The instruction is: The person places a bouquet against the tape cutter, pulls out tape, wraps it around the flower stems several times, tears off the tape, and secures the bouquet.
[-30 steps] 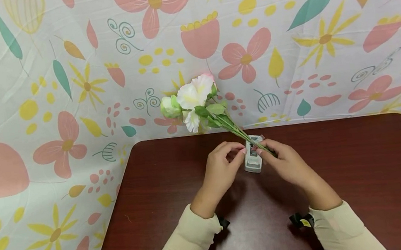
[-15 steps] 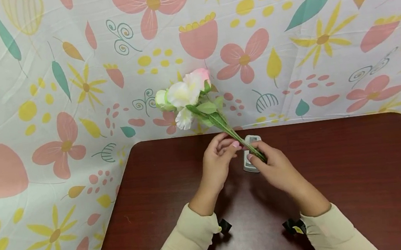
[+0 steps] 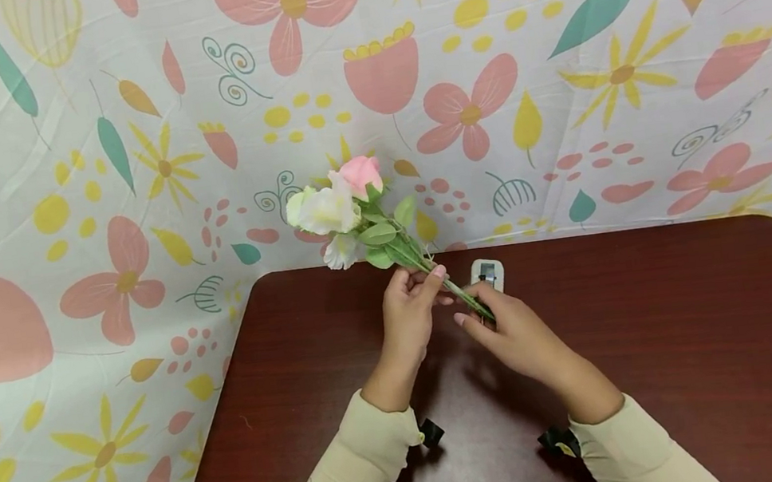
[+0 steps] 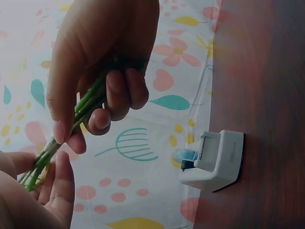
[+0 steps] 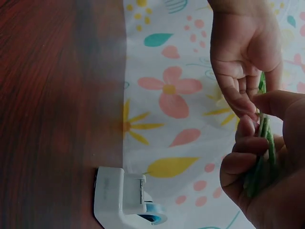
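A bunch of artificial flowers (image 3: 327, 209) is held aslant above the table, its white, cream and pink blooms toward the upper left. My left hand (image 3: 406, 319) pinches the green stems (image 4: 86, 101) below the leaves, between thumb and fingers. Around the lower stem ends, the fingers of my right hand (image 3: 516, 333) are curled. A pale patch shows on the stems between the hands; what it is I cannot tell. Just behind the right hand stands a white tape dispenser (image 4: 228, 157) with a metal cutting edge and a bluish roll; the right hand partly hides it in the head view.
The dark red-brown table (image 3: 658, 336) reaches well to the right of the hands. A flower-printed cloth (image 3: 601, 110) hangs behind and left of it. Black straps (image 3: 558, 441) with small devices sit at both sleeve cuffs.
Both hands have shifted left and the right hand lower, away from the tape dispenser. The bunch has moved left and turned, showing more of the pink bloom. My left hand has come onto the stems.
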`<state>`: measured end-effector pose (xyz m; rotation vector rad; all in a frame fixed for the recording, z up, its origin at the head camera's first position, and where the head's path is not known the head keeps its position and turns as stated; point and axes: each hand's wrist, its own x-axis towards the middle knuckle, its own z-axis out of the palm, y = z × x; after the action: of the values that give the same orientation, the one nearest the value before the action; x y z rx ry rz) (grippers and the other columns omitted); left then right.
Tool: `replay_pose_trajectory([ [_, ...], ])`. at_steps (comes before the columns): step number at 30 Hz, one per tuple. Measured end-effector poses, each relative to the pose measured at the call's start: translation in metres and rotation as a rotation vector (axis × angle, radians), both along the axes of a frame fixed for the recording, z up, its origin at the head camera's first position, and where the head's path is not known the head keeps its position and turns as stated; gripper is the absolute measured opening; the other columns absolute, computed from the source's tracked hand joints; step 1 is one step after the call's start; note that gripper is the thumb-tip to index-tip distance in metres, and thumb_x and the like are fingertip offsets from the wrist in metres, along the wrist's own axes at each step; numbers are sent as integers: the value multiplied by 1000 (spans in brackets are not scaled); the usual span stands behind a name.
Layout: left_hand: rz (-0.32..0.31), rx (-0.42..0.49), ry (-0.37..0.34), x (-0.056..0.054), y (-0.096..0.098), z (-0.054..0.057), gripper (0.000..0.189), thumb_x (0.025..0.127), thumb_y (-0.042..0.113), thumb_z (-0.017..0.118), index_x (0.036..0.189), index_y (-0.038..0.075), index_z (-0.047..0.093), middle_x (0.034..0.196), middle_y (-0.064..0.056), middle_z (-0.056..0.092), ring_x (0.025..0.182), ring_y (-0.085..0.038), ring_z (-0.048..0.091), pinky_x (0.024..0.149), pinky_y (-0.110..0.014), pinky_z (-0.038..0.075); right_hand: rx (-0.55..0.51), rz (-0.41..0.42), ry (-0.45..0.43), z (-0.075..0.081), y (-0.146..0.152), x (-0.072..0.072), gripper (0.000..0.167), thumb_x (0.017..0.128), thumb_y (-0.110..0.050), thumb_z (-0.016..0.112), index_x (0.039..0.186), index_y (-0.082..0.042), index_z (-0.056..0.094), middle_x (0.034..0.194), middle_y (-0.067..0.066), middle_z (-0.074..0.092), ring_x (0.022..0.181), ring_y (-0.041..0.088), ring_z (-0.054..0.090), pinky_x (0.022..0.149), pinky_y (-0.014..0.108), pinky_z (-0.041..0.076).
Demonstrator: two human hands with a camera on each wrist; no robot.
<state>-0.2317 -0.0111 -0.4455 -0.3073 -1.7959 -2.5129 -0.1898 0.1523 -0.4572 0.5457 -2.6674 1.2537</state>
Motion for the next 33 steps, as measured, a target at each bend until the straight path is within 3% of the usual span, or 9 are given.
replay_pose_trajectory([
  [7, -49, -47, 6, 0, 0, 0, 20, 97, 11, 68, 109, -4, 61, 90, -1, 66, 72, -10, 67, 74, -35, 61, 10, -19, 25, 2, 1, 0, 18, 100, -32, 65, 113, -19, 62, 77, -7, 57, 72, 10, 52, 66, 26, 42],
  [12, -78, -75, -16, 3, 1, 2, 20, 97, 8, 68, 110, -6, 62, 89, 1, 66, 73, -8, 66, 70, -23, 58, -1, -28, 40, 2, 2, 0, 9, 101, -31, 64, 102, -22, 63, 76, -8, 56, 69, 9, 51, 65, 25, 42],
  [16, -88, -96, -18, 5, 2, 2, 21, 97, 8, 67, 110, -8, 63, 87, 1, 65, 73, -7, 66, 69, -21, 57, -28, -33, 35, 2, 3, 1, 12, 102, -30, 62, 93, -22, 61, 71, -6, 56, 62, 8, 48, 60, 25, 41],
  [22, -105, -87, -12, 5, 2, 2, 20, 97, 8, 67, 109, -8, 63, 87, 0, 66, 73, -8, 67, 71, -22, 58, -46, -27, 19, 2, 3, 0, 17, 105, -29, 57, 92, -19, 62, 74, 2, 64, 63, 7, 51, 61, 25, 43],
  [33, -123, -57, 22, 6, 1, 3, 23, 98, 6, 64, 113, -12, 62, 89, 0, 67, 73, -8, 67, 72, -23, 58, -194, 12, -81, 3, 3, 1, 20, 106, -30, 53, 90, -22, 62, 68, -2, 58, 51, 8, 43, 50, 27, 40],
])
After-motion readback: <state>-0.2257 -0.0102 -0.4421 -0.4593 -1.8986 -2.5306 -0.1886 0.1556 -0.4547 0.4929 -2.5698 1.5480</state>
